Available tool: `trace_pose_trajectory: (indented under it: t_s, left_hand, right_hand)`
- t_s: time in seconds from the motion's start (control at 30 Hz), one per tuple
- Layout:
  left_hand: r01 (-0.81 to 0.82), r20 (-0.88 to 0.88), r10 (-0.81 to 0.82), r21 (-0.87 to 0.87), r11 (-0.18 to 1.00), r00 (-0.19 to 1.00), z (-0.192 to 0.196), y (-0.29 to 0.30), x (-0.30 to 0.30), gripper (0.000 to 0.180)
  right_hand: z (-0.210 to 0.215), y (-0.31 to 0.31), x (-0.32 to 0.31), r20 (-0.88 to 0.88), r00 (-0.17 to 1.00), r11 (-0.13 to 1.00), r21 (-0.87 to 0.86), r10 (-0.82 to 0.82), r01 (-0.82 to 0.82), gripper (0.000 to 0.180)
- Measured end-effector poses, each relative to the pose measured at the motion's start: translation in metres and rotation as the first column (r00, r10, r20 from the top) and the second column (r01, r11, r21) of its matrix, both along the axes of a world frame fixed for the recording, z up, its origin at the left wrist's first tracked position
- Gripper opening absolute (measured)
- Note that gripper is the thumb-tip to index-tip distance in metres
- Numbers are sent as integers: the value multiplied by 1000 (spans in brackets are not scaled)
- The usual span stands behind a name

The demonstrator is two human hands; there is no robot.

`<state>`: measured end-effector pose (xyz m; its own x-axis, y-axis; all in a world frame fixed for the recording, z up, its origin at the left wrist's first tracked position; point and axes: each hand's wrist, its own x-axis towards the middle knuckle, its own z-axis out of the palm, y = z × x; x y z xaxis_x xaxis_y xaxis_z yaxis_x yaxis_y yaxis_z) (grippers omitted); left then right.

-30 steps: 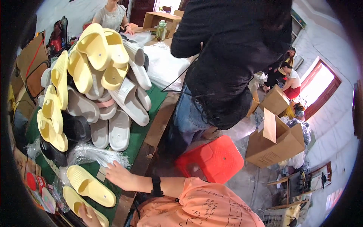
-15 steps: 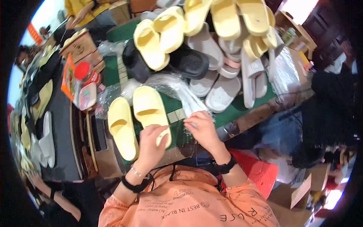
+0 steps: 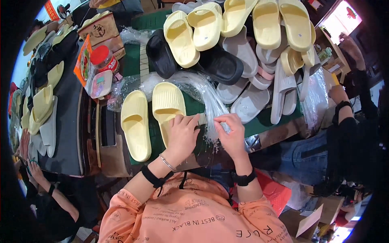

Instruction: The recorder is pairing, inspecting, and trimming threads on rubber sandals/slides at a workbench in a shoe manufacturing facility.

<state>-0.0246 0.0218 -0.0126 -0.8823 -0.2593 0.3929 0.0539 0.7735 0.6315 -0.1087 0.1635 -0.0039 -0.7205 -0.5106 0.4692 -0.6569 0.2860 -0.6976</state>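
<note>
2 pale yellow slippers [image 3: 135,125] lie side by side on the green tabletop [image 3: 131,54], toe ends pointing away from the person and heels toward the body, so their long axes run roughly straight out from the chest. Both hands are to the right of the leftmost of the pair, which lies apart from them. The inner slipper [image 3: 164,125] has its heel end hidden behind the left hand [image 3: 183,135], clearly the nearer of the 2 hands to it; these fingers are bent over its right edge, partly curled, and I cannot tell whether they press on it or grip something thin. Next to the right, a bundle of clear plastic strands [image 3: 216,106] arcs down from behind the pair, its lower length running toward the person, the loose tips fanned between the 2 hands. The right hand [image 3: 231,131] is just beside that bundle on its right, nearer to it than the left hand; its thumb and index finger point left at the strands, bent toward each other, but whether they pinch 1 strand cannot be told. Beyond it, grey slippers [image 3: 251,101] lie well clear of its fingers.
</note>
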Motion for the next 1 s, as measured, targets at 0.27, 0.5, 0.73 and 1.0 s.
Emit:
trace_pose_trajectory:
  t_s: [0.27, 0.5, 0.73, 1.0]
  left_hand:
    - [61, 261, 6, -247, 967, 965, -23, 5, 13, 15]
    - [93, 308, -17, -233, 968, 951, -23, 6, 10, 6]
    - [22, 273, -68, 170, 985, 960, -23, 3, 11, 6]
    - [-12, 371, -271, 609, 793, 888, 20, -1, 41, 13]
  right_hand:
    - [5, 14, 7, 131, 987, 995, -8, -93, 95, 6]
    - [8, 47, 42, 276, 955, 950, 310, -113, 23, 6]
    - [2, 9, 31, 109, 993, 985, 161, 51, -69, 25]
    - [-9, -30, -16, -139, 896, 881, 297, 422, -368, 13]
